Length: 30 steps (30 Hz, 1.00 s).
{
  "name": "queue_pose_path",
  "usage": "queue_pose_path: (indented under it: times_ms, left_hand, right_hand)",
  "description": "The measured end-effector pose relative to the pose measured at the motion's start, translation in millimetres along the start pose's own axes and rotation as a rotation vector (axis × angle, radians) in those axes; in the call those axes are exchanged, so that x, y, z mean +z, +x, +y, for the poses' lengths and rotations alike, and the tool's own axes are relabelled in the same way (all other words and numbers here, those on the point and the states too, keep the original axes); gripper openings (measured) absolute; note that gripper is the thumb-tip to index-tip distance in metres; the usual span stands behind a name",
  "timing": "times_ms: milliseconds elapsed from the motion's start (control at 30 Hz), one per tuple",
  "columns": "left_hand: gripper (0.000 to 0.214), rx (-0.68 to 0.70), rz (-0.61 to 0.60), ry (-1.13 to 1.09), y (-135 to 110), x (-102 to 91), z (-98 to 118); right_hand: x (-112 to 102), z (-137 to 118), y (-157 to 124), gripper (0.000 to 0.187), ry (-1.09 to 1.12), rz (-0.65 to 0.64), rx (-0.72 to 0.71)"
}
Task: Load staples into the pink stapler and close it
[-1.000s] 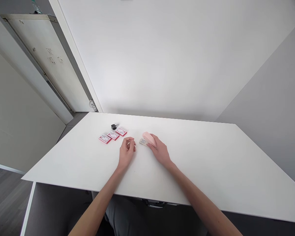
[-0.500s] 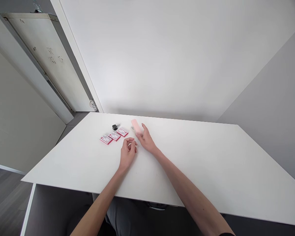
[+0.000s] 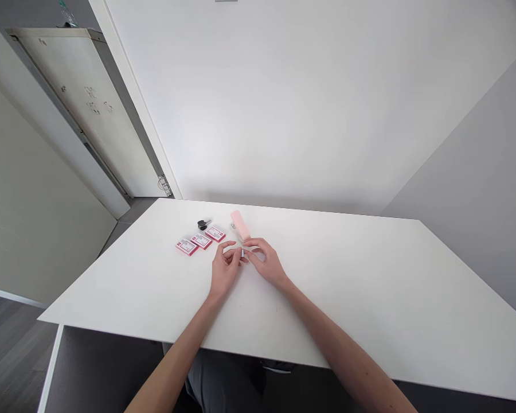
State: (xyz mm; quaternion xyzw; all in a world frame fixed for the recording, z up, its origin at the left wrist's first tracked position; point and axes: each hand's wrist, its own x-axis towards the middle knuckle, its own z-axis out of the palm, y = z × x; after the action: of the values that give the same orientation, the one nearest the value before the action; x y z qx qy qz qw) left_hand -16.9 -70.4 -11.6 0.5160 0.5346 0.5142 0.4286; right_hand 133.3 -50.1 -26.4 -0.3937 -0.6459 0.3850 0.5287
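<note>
My left hand (image 3: 224, 273) is closed, thumb and fingers pinching a small silvery-white piece (image 3: 242, 252) that looks like a strip of staples. From the right, the fingertips of my right hand (image 3: 270, 263) meet the same piece, and the two hands nearly touch. Just beyond them lies what looks like a pink stapler (image 3: 239, 223), with a pale part (image 3: 233, 228) along its left side. Its near end is close to my right fingers. Left of it are three small pink-and-white boxes (image 3: 201, 241) in a slanting row. A black object with a metal tip (image 3: 203, 225) sits behind the boxes.
The white table (image 3: 348, 298) carries all these things. A white wall (image 3: 284, 103) rises at its back edge. To the left stand a doorway with a stained white panel (image 3: 90, 103) and a clear bottle (image 3: 67, 14) on top.
My right hand has moved back from the pink stapler to my left hand, and its fingers have closed on the small piece. My left hand has stayed nearly in place.
</note>
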Motion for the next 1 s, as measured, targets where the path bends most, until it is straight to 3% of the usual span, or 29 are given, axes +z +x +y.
queue_pose_path:
  times_ms: [167,300,633,800,900,1000]
  left_hand:
    - [0.048,-0.026,-0.006,-0.001,2.7,-1.0,0.2]
    - [0.049,-0.029,-0.005,-0.009,1.9,0.0,3.2]
    - [0.056,-0.036,-0.029,-0.055,-1.6,-5.1,-0.4]
    - [0.055,-0.017,-0.045,-0.092,-5.1,-2.0,0.4]
    - [0.044,0.092,0.019,0.074,-6.9,-10.5,-0.9]
    - [0.027,0.292,0.217,0.434,-2.8,-35.7,-5.2]
  right_hand:
    - [-1.2,4.0,-0.6,0.029,-0.004,-0.030,-0.026]
    - [-0.9,5.5,0.5,0.020,0.029,-0.032,0.003]
    - [-1.0,-0.4,-6.4,0.024,0.083,-0.069,-0.002]
    - [-2.7,-8.0,-10.8,0.028,0.083,-0.015,0.008]
    - [-15.8,-17.2,-25.0,0.029,0.058,0.004,0.085]
    - [-44.3,-26.6,-52.8,0.030,0.028,-0.033,0.232]
